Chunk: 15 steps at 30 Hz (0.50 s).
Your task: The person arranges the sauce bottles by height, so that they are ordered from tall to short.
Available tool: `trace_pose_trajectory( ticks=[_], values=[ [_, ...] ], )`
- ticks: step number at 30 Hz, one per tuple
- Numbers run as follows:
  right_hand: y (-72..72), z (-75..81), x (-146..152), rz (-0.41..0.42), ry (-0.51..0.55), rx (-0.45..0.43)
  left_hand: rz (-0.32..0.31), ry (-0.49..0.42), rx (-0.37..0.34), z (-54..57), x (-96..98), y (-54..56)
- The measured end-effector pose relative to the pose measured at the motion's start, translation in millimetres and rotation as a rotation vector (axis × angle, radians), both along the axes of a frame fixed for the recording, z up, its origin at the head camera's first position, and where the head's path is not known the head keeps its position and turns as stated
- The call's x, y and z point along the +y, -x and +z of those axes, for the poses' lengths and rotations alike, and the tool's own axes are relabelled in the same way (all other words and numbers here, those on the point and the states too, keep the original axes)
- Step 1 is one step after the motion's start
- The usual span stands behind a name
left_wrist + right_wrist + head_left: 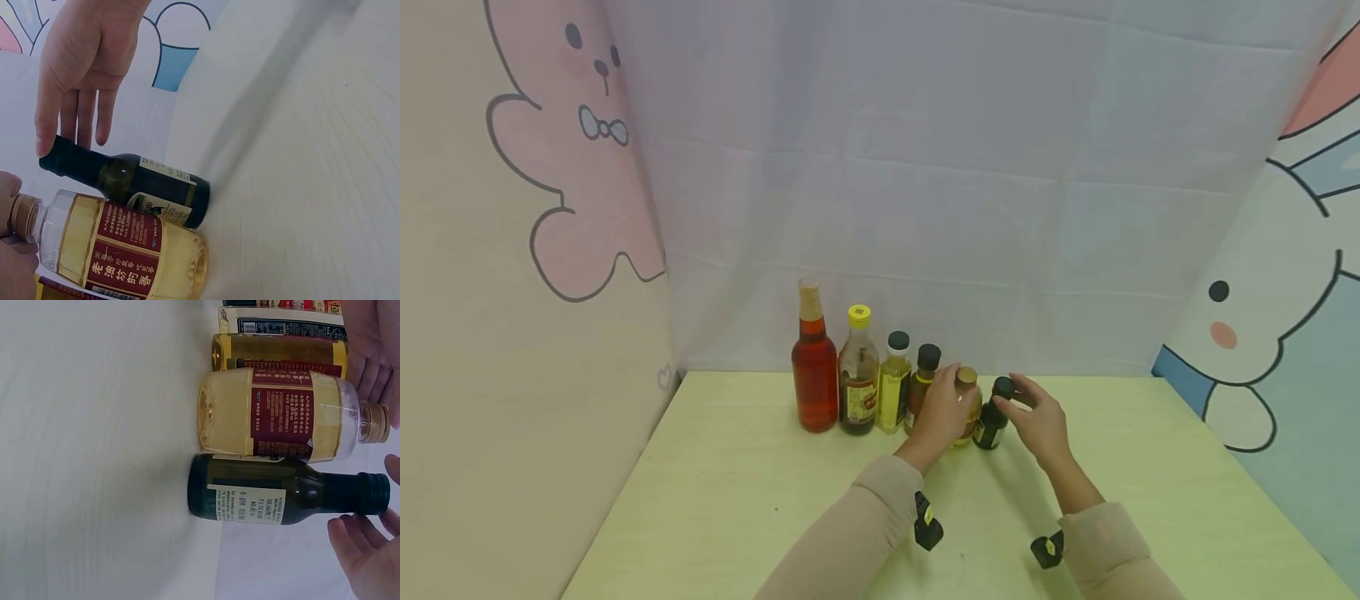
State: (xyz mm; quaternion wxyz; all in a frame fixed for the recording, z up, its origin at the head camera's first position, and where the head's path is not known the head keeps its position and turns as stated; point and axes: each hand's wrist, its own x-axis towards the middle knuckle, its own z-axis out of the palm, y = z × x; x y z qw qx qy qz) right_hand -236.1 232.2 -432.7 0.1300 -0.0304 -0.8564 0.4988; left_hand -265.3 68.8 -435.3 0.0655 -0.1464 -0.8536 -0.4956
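Observation:
My left hand [942, 414] pinches the gold cap of a clear bottle of pale yellow cooking oil [178, 253] with a dark red label. Just right of it stands a smaller dark green oil bottle [250, 490] with a cream label. At its dark cap, the thumb and fingers of my right hand [1043, 423] close in from both sides, and the thumb touches the cap in the left wrist view. Both bottles stand upright on the table [737, 492], side by side. Part of the gold-capped bottle is hidden behind my left hand in the head view.
Leftward, the row continues with a black-capped amber bottle [928, 358], a slim yellow oil bottle [892, 392], a yellow-capped dark sauce bottle [858, 367] and a tall red bottle [815, 383]. A white curtain [925, 183] hangs close behind them.

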Motion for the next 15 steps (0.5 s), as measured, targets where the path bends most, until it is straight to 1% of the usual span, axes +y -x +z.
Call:
trace_pose_trajectory(
  ticks=[3,9,11,15],
  values=[
    [-3.4,0.3,0,0.024,-0.019,-0.002,-0.006,0.006,0.019,-1.1,-1.8,-4.0],
    [-9.5,-0.3,0,0.052,-0.074,0.001,-0.038,-0.045,0.085,-3.5,-7.4,-12.5],
    [-11.5,-0.3,0,0.054,-0.081,0.001,-0.048,-0.051,0.096,-3.9,-10.0,-16.0],
    [-16.1,0.8,-2,0.047,-0.104,-0.027,-0.062,-0.050,0.110,-4.4,-15.4,-23.1]
  ],
)
